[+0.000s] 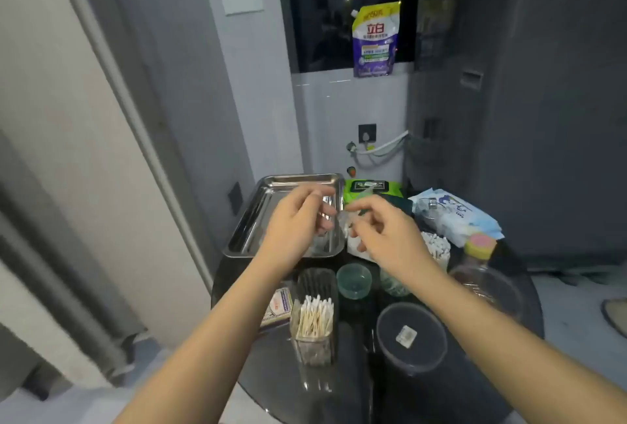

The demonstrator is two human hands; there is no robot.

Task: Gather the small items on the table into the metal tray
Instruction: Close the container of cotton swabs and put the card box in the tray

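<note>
**Two-Hand Transfer at the Tray Edge**

The metal tray (252, 220) sits at the 11 o'clock position of the round dark worktop (288, 386), against the wall, so its long right rim faces the items. Both hands meet over that rim. The left hand (298, 223) hovers above the tray interior, fingers curled loosely together; whether they clamp anything cannot be told. The right hand (383, 233) pinches a small clear item (342, 218) between thumb and forefinger, probably to pass or drop it inward. The tray appears nearly bare. Remaining items stand at 6 o'clock: a cotton swab box (314, 318) and a green cup (354, 280).
</note>
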